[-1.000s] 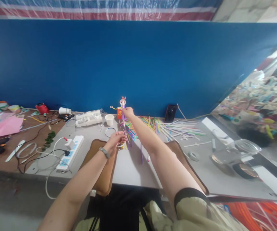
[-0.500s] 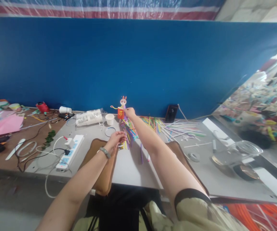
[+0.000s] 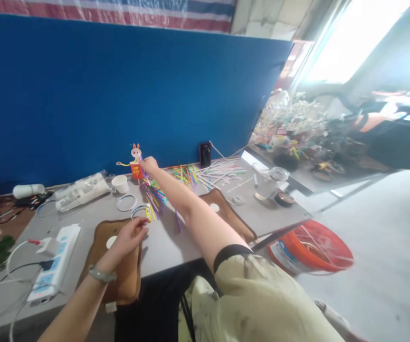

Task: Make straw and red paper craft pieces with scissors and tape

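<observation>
Reaching left of the frame's centre, the right hand (image 3: 149,165) pinches a thin purple strip (image 3: 141,157) between its fingertips, just right of the red paper box with a rabbit-faced figure (image 3: 137,170) on the grey bench (image 3: 162,247). Lower down, the left hand (image 3: 129,235) curls its fingers beside a thin pale ring (image 3: 133,209); their grip is unclear.

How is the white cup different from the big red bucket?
The cup is white, but the bucket is orangey-red. The cup is small; the bucket is much bigger. The cup stands on the table, while the bucket is down beside it. Both are round and open on top.
</observation>
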The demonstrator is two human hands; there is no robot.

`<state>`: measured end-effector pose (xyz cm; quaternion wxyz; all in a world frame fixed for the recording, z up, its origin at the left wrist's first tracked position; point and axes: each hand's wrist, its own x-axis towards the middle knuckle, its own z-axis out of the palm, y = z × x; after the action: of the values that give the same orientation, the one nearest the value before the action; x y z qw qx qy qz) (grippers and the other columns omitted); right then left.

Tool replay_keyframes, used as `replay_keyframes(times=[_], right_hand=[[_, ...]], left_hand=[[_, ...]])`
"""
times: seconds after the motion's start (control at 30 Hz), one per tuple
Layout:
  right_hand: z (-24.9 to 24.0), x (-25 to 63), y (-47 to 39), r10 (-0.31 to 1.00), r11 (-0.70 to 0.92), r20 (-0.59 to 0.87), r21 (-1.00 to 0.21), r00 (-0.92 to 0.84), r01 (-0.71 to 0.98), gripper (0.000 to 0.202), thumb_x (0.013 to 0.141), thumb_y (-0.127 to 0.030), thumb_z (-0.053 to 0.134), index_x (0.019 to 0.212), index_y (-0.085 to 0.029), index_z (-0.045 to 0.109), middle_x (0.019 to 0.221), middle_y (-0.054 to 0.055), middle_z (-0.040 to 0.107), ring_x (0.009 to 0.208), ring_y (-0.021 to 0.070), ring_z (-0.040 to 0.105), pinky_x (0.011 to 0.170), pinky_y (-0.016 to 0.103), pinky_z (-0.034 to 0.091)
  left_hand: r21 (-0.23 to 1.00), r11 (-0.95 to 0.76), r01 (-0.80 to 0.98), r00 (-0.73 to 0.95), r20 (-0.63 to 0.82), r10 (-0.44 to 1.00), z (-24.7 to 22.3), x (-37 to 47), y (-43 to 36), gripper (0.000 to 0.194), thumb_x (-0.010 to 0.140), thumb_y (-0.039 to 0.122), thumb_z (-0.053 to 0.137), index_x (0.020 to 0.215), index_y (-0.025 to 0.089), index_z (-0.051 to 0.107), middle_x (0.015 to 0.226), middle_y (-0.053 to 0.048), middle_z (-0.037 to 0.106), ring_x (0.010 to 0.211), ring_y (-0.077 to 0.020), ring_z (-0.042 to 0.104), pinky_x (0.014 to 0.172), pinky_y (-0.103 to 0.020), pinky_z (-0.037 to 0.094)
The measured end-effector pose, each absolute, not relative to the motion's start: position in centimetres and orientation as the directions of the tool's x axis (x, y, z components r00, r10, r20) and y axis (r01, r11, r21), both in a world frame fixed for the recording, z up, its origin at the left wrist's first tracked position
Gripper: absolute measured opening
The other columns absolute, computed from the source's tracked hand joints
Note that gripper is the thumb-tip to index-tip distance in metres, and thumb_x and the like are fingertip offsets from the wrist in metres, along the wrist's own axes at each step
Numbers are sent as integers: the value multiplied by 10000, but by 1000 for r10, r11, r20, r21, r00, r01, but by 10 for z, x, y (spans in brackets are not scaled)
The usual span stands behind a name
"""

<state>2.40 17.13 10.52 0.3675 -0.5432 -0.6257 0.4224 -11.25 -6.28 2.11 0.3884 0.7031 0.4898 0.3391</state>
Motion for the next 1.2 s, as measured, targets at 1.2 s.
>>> replay_keyframes(times=[1.2], right_hand=[[32,157,-29,980,88,-141,-331,-142,940,208,830,-254,652,982,-122,706,1109,224,686,1144,331,624,937,381,465]], left_hand=[[117,-149,982,135,113,984,12,-113,-160,465,888,345,513,1319,194,599,1528,-191,380,1444,-392,255,1121,-652,192]])
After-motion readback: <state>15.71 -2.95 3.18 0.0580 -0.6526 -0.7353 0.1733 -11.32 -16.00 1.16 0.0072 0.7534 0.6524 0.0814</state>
